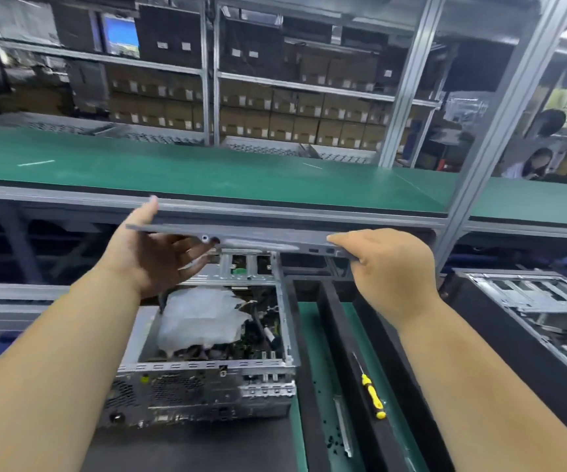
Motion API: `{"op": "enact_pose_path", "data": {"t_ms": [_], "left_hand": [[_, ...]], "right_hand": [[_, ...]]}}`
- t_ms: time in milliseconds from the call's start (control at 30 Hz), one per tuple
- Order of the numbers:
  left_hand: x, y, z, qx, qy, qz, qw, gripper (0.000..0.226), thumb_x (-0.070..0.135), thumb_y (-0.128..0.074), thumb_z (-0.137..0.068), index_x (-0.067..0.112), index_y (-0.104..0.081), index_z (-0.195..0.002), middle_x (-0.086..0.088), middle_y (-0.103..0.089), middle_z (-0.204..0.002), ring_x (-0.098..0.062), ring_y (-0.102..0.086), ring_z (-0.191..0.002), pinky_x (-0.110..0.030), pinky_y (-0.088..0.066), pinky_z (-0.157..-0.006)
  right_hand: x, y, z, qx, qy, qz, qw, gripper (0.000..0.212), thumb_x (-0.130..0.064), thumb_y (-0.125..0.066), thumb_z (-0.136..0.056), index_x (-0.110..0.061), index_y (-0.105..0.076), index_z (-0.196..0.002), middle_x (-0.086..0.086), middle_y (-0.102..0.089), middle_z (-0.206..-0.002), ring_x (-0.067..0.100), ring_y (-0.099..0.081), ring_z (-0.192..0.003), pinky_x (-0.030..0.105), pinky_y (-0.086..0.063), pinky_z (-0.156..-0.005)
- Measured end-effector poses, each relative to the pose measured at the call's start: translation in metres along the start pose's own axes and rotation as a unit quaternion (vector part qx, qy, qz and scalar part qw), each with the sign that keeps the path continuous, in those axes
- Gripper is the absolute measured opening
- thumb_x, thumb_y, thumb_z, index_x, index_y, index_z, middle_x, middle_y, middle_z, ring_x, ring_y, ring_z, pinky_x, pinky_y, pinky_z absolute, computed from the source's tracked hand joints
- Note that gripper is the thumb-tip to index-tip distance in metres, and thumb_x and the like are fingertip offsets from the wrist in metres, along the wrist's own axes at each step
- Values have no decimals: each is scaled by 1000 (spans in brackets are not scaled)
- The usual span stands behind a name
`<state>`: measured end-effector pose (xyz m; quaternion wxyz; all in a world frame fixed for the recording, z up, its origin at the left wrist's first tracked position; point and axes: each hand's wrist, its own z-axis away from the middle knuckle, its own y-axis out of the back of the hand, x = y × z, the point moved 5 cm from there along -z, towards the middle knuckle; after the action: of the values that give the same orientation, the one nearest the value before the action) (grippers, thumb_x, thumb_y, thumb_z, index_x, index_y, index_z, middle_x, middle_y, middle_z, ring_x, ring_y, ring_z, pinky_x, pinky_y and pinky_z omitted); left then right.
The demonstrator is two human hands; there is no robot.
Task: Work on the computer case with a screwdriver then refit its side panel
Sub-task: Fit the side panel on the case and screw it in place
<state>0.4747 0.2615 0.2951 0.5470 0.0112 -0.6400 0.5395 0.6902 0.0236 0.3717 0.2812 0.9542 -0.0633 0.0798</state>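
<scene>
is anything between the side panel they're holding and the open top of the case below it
Nothing solid visible. Both the left hand and right hand hold the flat grey metal side panel above the open silver computer case. A crumpled clear plastic bag inside may bulge near the opening.

A green-matted workbench (312,342) carries an open grey metal computer case (207,379), a yellow-handled screwdriver (372,396) and small black screws (331,439).

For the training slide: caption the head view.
Both hands, left hand and right hand, hold the side panel above the open computer case; screwdriver lies alongside.
</scene>
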Motion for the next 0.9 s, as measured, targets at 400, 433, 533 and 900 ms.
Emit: {"op": "enact_pose_path", "data": {"t_ms": [400,433,533,900], "left_hand": [[26,116,54,96,-12,-75,993,20,11,-47,-89,2,-52,-106,-13,-62,-92,-25,-62,-79,-29,-59,-61],[25,124,57,100,-10,-73,992,17,11,-46,-89,3,-53,-103,-13,-63,-90,-24,-63,-76,-28,-59,-59],[22,143,63,100,-10,-82,992,17,10,-46,-90,2,-57,-101,-11,-67,-83,-20,-65,-66,-25,-57,-60],[7,172,47,92,8,-105,990,25,5,-44,-92,1,-58,-112,-10,-71,-90,-20,-67,-70,-30,-49,-73]], "right_hand": [[-98,-55,34,-36,-18,-69,997,49,-2,-42,-74,-16,-80,-103,-1,-77,-96,21,-74,-85,34,-61,-69],[-105,-59,38,-40,-20,-68,997,49,2,-46,-72,-16,-80,-103,-1,-77,-96,21,-74,-85,35,-61,-68],[-119,-70,50,-64,-30,-74,995,55,15,-67,-59,-14,-79,-104,0,-77,-99,21,-74,-87,36,-61,-70],[-128,-103,70,-155,-67,-72,983,69,16,-82,-47,-14,-78,-109,3,-76,-106,24,-73,-92,40,-61,-80]]}}
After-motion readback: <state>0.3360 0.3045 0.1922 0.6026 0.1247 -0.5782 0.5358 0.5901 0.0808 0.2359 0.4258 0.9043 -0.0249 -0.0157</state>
